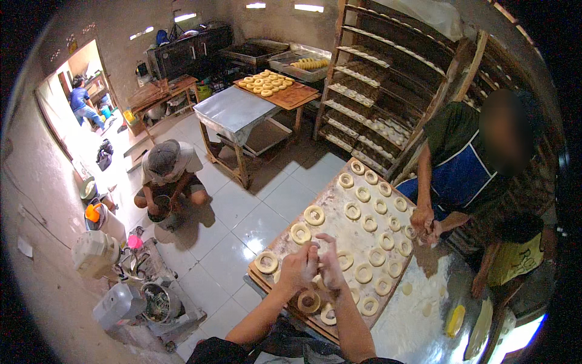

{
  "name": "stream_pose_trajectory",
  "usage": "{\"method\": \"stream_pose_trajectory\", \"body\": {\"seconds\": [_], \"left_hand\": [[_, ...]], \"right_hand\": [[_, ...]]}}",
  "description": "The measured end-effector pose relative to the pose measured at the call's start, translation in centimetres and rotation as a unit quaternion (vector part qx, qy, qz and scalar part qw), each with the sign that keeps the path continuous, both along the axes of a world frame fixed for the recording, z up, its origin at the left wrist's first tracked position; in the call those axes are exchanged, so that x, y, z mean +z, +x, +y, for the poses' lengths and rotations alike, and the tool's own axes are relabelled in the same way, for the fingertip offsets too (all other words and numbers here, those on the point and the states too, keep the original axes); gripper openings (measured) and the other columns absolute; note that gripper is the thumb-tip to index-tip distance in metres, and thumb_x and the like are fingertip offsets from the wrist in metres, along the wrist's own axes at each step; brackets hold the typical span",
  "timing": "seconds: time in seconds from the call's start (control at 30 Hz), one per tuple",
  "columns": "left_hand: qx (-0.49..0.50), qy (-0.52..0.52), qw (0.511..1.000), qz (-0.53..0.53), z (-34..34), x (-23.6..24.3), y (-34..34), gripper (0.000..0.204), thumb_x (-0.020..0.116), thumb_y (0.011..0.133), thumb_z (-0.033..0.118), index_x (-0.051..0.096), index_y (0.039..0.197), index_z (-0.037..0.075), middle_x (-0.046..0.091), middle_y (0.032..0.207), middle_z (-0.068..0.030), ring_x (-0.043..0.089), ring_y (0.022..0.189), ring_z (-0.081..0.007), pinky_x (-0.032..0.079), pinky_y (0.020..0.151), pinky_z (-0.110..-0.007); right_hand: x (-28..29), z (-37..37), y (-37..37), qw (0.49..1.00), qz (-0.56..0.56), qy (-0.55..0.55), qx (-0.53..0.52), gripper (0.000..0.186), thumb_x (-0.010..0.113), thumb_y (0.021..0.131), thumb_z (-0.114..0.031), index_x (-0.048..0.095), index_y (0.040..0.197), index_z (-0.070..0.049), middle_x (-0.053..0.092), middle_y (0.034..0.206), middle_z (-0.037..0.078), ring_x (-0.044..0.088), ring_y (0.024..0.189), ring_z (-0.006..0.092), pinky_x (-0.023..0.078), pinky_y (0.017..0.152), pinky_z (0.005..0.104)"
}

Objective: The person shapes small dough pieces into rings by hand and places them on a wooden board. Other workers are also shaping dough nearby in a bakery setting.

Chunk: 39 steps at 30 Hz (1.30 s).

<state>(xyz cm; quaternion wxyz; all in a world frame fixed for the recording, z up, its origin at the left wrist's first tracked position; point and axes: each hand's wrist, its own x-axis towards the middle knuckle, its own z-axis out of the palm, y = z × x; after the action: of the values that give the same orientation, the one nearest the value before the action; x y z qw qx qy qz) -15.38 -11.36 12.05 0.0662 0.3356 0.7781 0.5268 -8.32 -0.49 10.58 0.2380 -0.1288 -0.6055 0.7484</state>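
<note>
My left hand (298, 267) is closed above the near part of a floured wooden board (327, 212); what its fingers hold, if anything, is hidden. Close beside it, my right hand (331, 267) is held up with its fingers partly stretched and apart, dusted with flour. Rows of pale dough rings lie on the board. One dough ring (308, 301) is just below my hands, another dough ring (300, 233) sits beyond my left hand, and a third dough ring (345, 261) lies to the right of my right hand.
Across the board stands a co-worker in a blue apron (464, 176), hands together at its right edge. Another person's arm reaches over the floury table (400, 327) at right. A person crouches over a bucket (160, 209) at left. Behind are a metal-topped table (233, 112) and a tray rack (388, 79).
</note>
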Motion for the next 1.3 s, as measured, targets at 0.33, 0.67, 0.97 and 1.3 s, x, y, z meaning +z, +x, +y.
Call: {"method": "stream_pose_trajectory", "body": {"seconds": [0.33, 0.67, 0.97, 1.3], "left_hand": [[0.032, 0.025, 0.998, -0.042, 0.1, -0.5, -4.9, 0.030, 0.041, 0.105, 0.031, 0.056, 0.111, 0.007, 0.061, 0.068, -0.0252, 0.063, 0.067, -0.0489, 0.049, 0.060, -0.055], [0.155, -0.249, 0.948, 0.120, -1.3, -3.6, -11.9, 0.055, 0.058, 0.096, 0.031, 0.042, 0.139, 0.000, 0.051, 0.126, -0.0290, 0.053, 0.109, -0.0450, 0.048, 0.087, -0.058], [-0.007, -0.363, 0.929, 0.065, -3.3, -3.1, -9.6, 0.073, 0.075, 0.082, 0.036, 0.042, 0.142, 0.009, 0.054, 0.119, -0.0236, 0.055, 0.112, -0.0415, 0.044, 0.093, -0.059], [-0.017, -0.330, 0.940, 0.086, -0.1, -4.8, -12.1, 0.076, 0.071, 0.084, 0.049, 0.042, 0.143, 0.012, 0.056, 0.117, -0.0225, 0.055, 0.111, -0.0401, 0.044, 0.087, -0.059]], "right_hand": [[-0.8, 0.1, -4.7, 0.968, 0.033, -0.240, 0.059, 0.059, 0.047, 0.102, -0.049, 0.033, 0.144, -0.010, 0.054, 0.131, 0.020, 0.057, 0.118, 0.0342, 0.044, 0.102, 0.0420], [1.9, 1.2, -6.8, 0.852, -0.354, 0.363, -0.135, 0.067, 0.060, 0.095, -0.037, 0.030, 0.147, -0.009, 0.061, 0.117, 0.024, 0.055, 0.112, 0.0424, 0.044, 0.094, 0.0510], [-0.8, -2.0, -7.6, 0.711, -0.381, 0.590, -0.031, 0.077, 0.068, 0.086, -0.041, 0.033, 0.149, -0.013, 0.047, 0.134, 0.024, 0.044, 0.126, 0.0410, 0.028, 0.108, 0.0570], [-1.6, 1.7, -8.0, 0.725, -0.457, 0.504, -0.105, 0.073, 0.070, 0.085, -0.043, 0.038, 0.142, -0.012, 0.053, 0.128, 0.022, 0.047, 0.123, 0.0376, 0.033, 0.102, 0.0544]]}}
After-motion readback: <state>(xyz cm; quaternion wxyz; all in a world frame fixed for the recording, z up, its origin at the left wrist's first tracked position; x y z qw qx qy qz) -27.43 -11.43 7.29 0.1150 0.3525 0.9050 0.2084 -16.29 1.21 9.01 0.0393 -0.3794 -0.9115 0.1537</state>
